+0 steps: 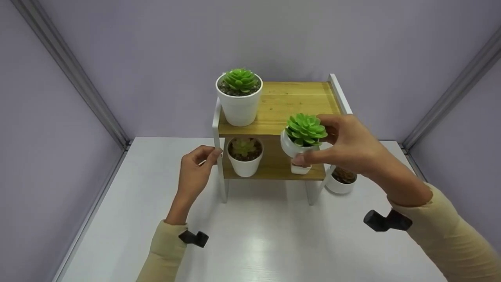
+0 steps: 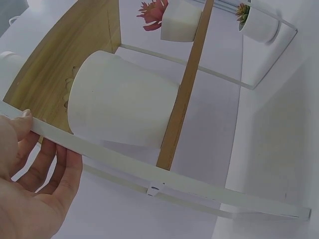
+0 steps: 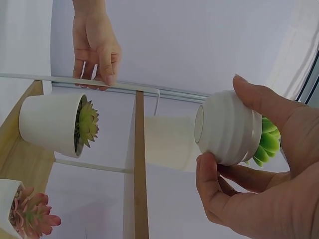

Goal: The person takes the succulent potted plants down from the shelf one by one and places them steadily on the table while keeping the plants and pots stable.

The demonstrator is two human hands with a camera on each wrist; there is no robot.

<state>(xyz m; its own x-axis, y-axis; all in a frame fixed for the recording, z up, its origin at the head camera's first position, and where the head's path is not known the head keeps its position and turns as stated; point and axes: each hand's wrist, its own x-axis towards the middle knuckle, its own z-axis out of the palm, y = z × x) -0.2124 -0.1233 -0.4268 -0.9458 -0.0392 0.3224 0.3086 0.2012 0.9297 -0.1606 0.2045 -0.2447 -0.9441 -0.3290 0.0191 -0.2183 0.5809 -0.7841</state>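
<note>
My right hand (image 1: 348, 147) holds a small green succulent (image 1: 305, 131) in a round, ribbed white pot (image 3: 227, 128), thumb on one side and fingers on the other. It is lifted in front of the right part of a two-level wooden shelf (image 1: 299, 98), with the pot's underside showing in the right wrist view. At the shelf's left side, my left hand (image 1: 195, 168) pinches the white frame (image 2: 114, 157) between thumb and fingers. On the top board's left stands a larger white pot (image 1: 239, 107) with a green succulent.
A white pot (image 1: 245, 166) with a pale green succulent sits on the lower board's left. Right of it is a white pot (image 1: 300, 170) with a pink succulent (image 3: 37, 214). Another potted plant (image 1: 340, 184) stands on the white table (image 1: 250, 227), beside the shelf's right leg. Walls surround the table.
</note>
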